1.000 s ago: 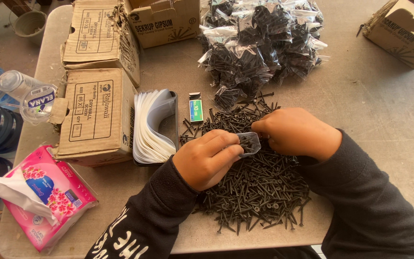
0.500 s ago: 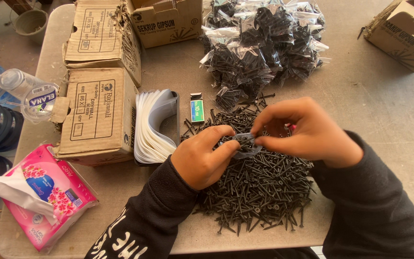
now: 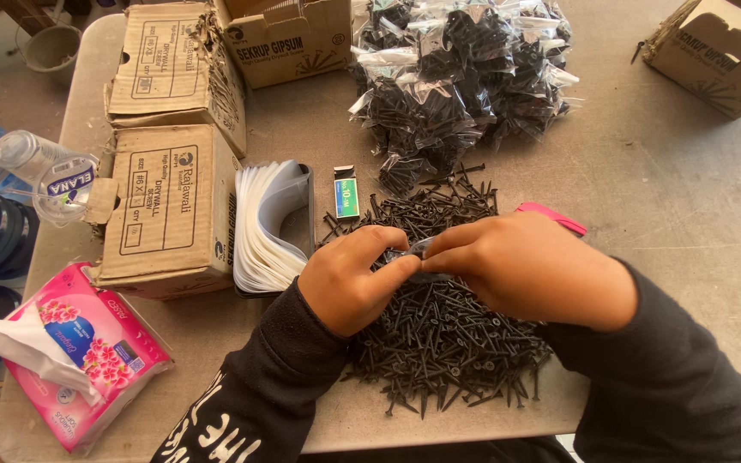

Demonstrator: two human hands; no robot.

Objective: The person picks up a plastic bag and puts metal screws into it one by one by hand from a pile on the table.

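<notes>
Pinching a small clear bag (image 3: 413, 255) between both hands: left hand (image 3: 355, 279) and right hand (image 3: 529, 267) fingers closed on it, over the loose screw pile (image 3: 439, 334). Filled bags (image 3: 456, 77) heaped beyond; many screws left, empty bags (image 3: 263, 225) beside.

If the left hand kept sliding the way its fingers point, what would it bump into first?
The left hand points right, so it would probably meet the right hand first. Their fingertips already pinch the same small clear bag above the loose black screws.
</notes>
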